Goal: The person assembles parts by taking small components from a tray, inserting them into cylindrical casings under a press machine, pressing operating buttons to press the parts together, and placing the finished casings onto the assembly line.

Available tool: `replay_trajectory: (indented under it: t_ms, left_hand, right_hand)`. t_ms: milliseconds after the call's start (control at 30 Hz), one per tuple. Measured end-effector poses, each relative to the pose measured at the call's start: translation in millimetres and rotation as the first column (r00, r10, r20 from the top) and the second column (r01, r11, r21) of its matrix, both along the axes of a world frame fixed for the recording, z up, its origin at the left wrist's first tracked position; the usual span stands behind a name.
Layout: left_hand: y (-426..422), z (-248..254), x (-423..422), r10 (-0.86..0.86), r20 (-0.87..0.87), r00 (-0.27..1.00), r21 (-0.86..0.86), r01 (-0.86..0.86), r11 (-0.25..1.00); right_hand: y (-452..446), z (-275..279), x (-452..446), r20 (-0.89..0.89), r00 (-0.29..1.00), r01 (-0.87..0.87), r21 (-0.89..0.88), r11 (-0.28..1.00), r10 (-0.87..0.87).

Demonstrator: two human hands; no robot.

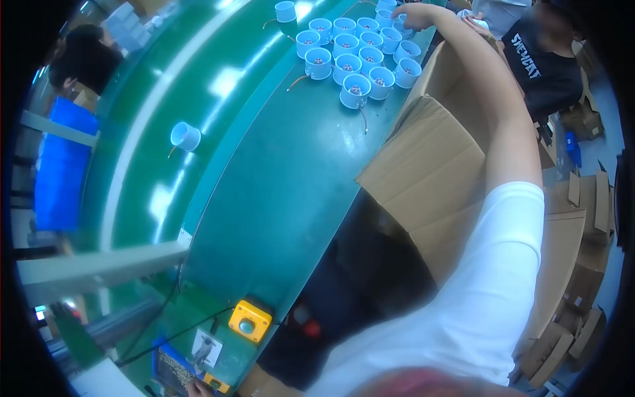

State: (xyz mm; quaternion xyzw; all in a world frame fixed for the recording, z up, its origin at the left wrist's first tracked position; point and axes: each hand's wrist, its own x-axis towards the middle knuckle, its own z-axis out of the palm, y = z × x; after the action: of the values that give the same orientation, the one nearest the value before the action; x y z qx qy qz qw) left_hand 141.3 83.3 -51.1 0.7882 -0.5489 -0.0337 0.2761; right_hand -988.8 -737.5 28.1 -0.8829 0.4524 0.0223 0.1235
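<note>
your right hand [415,16]: among crowded cups [354,99], grip unclear | your left hand [197,389]: can't tell | risk: sideways bump or snagged wire [365,122] topples cups

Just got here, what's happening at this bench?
The person's right hand reaches to the far end of a cluster of light-blue round cups on the green bench; its grip is unclear. Small parts sit inside many cups, and some trail wires. Another cup is apart on the green belt. The left hand is by a blue-edged tray, mostly cut off.
</note>
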Motion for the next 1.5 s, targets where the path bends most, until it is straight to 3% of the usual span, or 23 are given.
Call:
replay_trajectory:
  t_ms: [67,133,233,267,300,333,367,433,467,633,800,900,1000,1067,1133,1200,1233,1300,1333,1500]
  left_hand:
    - [-15.8,29.3,-39.9,0.083,-0.088,0.993,0.053,-0.079,0.995]
    - [-38.2,48.0,-82.4,0.25,-0.242,0.937,0.162,-0.216,0.963]
    - [-45.9,54.7,-88.1,0.168,-0.155,0.974,0.151,-0.145,0.978]
    - [-40.8,55.7,-87.8,0.128,-0.112,0.985,0.151,-0.111,0.982]
    - [-35.6,55.6,-85.6,0.145,-0.108,0.984,0.161,-0.127,0.979]
    - [-35.0,51.9,-80.4,0.141,-0.052,0.989,0.151,-0.131,0.98]
    - [-35.4,45.5,-78.4,0.137,-0.001,0.991,0.138,-0.135,0.981]
    - [-38.7,45.7,-81.8,0.133,0.055,0.99,0.133,-0.139,0.981]
    - [-40.1,49.9,-89.9,0.118,0.064,0.991,0.125,-0.126,0.984]
    - [-56.7,99.9,-147.2,0.142,0.068,0.987,0.154,-0.151,0.976]
    - [-45.0,39.1,-97.0,0.098,0.099,0.99,0.04,-0.102,0.994]
    - [-50.3,47.5,-105.4,0.096,0.06,0.994,0.05,-0.099,0.994]
    - [-48.2,37.4,-102.3,0.105,0.083,0.991,0.021,-0.107,0.994]
    - [-50.2,34.0,-104.7,0.123,0.157,0.98,-0.024,-0.121,0.992]
    - [-60.3,56.0,-128.8,0.153,0.161,0.975,0.024,-0.158,0.987]
    - [-70.7,76.3,-156.7,0.219,0.168,0.961,0.115,-0.239,0.964]
    - [-68.6,72.4,-158.4,0.222,0.16,0.962,0.117,-0.242,0.963]
    - [-64.2,66.6,-157.6,0.213,0.187,0.959,0.109,-0.236,0.966]
    - [-61.3,67.1,-154.4,0.206,0.207,0.956,0.108,-0.231,0.967]
    - [-62.1,63.5,-142.0,0.146,0.271,0.951,0.126,-0.186,0.974]
  right_hand:
    - [4.6,6.9,30.1,-0.374,0.89,0.253,-0.068,0.965,-0.26]
    - [11.2,14.7,42.5,-0.359,0.886,0.271,-0.113,0.956,-0.294]
    - [10.1,0.1,52.7,-0.321,0.887,0.293,-0.166,0.942,-0.332]
    - [7.5,-8.1,40.6,-0.193,0.977,0.049,-0.207,0.977,-0.09]
    - [5.3,-16.5,29.7,-0.068,0.983,-0.183,-0.278,0.943,0.171]
    - [10.3,-16.0,36.0,0.037,0.906,-0.377,-0.376,0.846,0.421]
    - [9.5,-14.9,45.3,0.038,0.902,-0.385,-0.374,0.843,0.429]
    - [46.0,11.8,98.2,-0.101,0.995,0.005,-0.162,0.987,-0.022]
    - [58.3,24.1,120.4,-0.205,0.951,0.221,-0.08,0.972,-0.233]
    - [75.6,54.2,164.9,-0.227,0.971,0.064,-0.029,0.998,-0.069]
    - [98.8,27.1,200.7,-0.136,0.99,0.023,-0.11,0.994,-0.038]
    - [113.3,37.7,214.3,-0.159,0.987,0.022,-0.084,0.996,-0.035]
    - [114.8,80.8,223.2,-0.4,0.896,0.201,-0.02,0.979,-0.192]
    - [145.9,114.2,210.8,-0.617,0.732,0.341,-0.035,0.939,-0.289]
    - [141.2,80.5,146.0,-0.735,0.676,0.255,0.157,0.954,-0.06]
    - [118.8,36.2,78.9,-0.731,0.624,0.014,0.364,0.931,0.276]
    - [126.1,39.1,82.8,-0.736,0.617,0.014,0.364,0.931,0.278]
    - [160.2,39.4,110.1,-0.594,0.745,0.439,0.093,0.894,-0.304]
    - [169.8,37.2,122.1,-0.446,0.689,0.644,0.014,0.765,-0.572]
    - [176.1,68.2,143.9,-0.559,0.736,0.517,0.1,0.85,-0.381]
